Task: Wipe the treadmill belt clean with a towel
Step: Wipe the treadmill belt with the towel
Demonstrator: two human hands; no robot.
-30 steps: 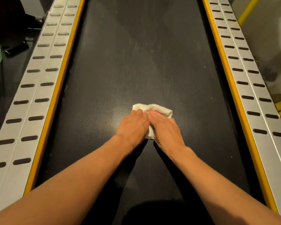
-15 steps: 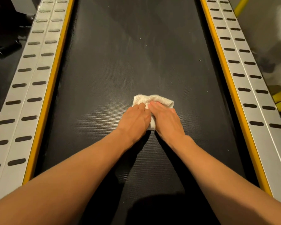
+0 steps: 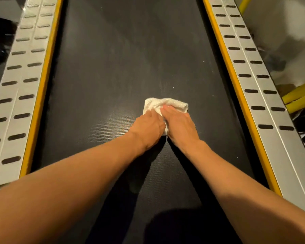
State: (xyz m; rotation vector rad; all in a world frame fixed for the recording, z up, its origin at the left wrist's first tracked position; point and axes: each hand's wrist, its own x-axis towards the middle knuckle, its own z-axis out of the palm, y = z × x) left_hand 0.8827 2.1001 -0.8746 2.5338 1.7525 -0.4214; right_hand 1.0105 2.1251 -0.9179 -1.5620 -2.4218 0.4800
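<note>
A small folded white towel (image 3: 173,103) lies flat on the black treadmill belt (image 3: 113,76), near its middle. My left hand (image 3: 148,125) presses down on the towel's near left part. My right hand (image 3: 180,123) presses on its near right part, side by side with the left and touching it. Only the towel's far edge shows beyond my fingers. Pale specks and a faint dusty streak mark the belt beyond the towel.
Grey side rails with dark oval slots, the left rail (image 3: 16,85) and the right rail (image 3: 257,81), flank the belt, each edged by a yellow strip. Yellow frame bars (image 3: 299,95) and dark clutter sit on the floor at the right.
Both hands have slid the towel forward along the belt, away from me, staying pressed on it together.
</note>
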